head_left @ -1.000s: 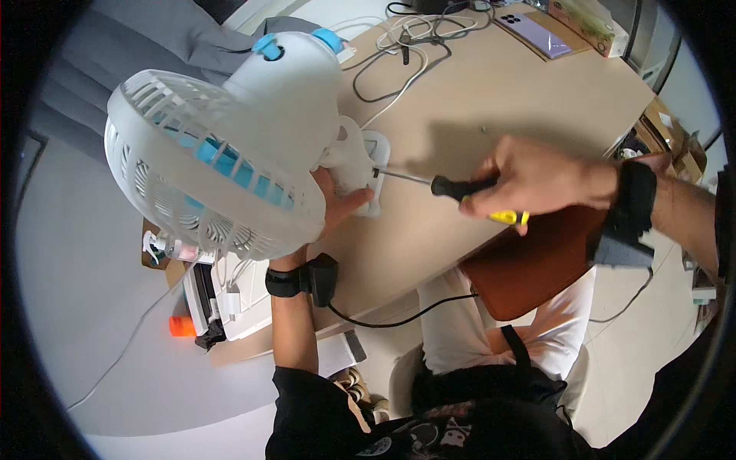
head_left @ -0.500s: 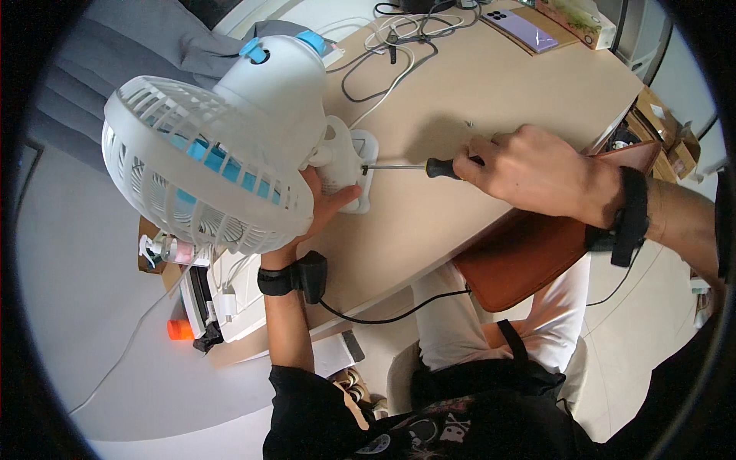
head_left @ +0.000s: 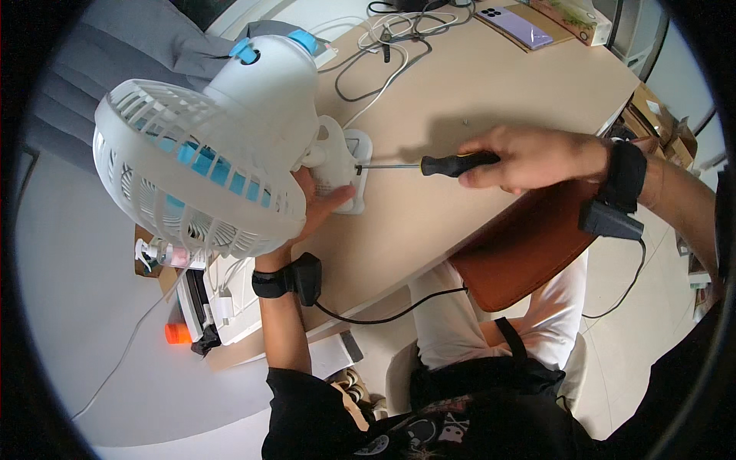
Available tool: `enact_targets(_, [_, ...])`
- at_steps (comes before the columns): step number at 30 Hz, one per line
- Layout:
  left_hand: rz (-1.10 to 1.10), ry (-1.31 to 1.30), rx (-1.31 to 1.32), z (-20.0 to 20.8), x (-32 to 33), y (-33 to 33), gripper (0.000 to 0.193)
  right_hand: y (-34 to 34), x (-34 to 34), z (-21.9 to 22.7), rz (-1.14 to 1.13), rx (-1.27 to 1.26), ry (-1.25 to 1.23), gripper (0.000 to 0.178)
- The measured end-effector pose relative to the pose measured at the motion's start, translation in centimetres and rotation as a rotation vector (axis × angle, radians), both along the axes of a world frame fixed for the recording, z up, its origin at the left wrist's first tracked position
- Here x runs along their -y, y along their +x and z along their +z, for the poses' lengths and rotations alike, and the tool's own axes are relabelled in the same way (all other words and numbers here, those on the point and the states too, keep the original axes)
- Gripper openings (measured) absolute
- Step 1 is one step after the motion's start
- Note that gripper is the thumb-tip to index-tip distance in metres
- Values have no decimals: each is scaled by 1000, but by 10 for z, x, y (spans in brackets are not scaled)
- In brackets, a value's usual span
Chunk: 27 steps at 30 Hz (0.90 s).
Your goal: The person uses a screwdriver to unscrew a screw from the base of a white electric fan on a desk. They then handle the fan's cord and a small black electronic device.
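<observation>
Right hand (head_left: 529, 157) is closed round the back of the screwdriver (head_left: 445, 165) handle; shaft runs level, tip at a dark spot on the low white stand (head_left: 331, 157) of the fan (head_left: 238, 130). Can't tell if the tip is seated.

Left hand (head_left: 318, 207) is partly open, fingers half curled round the stand near its flat base (head_left: 363, 157); palm mostly hidden behind the cage. Fan sits toward the left end of the surface (head_left: 429, 222), cage leaning out past the near edge. Can't tell how much weight the hand carries.

Handling guess: stiff plastic, fairly light, top-heavy. Smooth shell could slip; thin cage ribs look fragile. Best hold is the stand near the base, not the cage. Screwdriver: stiff, grip by the handle.

Further out: tiny bit (head_left: 465, 123) beyond the right hand, too small to identify. Cables (head_left: 406, 46) bunch at the far edge; phone (head_left: 515, 28) and box (head_left: 571, 19) near the far right corner. Brown flap (head_left: 521, 253) hangs off the near edge.
</observation>
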State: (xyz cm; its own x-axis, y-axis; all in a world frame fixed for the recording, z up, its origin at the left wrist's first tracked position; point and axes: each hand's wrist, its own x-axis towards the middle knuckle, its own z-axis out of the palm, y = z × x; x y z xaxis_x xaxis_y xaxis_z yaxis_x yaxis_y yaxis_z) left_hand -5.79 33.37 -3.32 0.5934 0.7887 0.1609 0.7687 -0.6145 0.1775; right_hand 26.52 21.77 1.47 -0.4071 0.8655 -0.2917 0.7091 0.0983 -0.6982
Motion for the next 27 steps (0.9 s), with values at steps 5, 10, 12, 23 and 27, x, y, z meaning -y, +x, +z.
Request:
enact_targets(5, [-55,148,-20,0,-1,1,91,-2,17,-25,1,159,563,50])
enact_targets(10, [-59,131,-2,-1,0,0,86,-5,17,-20,321,698,1136,27])
enact_targets(12, [-30,125,-29,-5,-3,-2,85,1,13,-14,360,790,1203,19])
enact_targets(23, [26,-2,-88,-8,-11,-7,90,13,-13,-3,-66,-183,-243,26])
enact_targets(27, [14,-43,-49,-9,-12,-13,93,-1,2,-12,47,202,171,20])
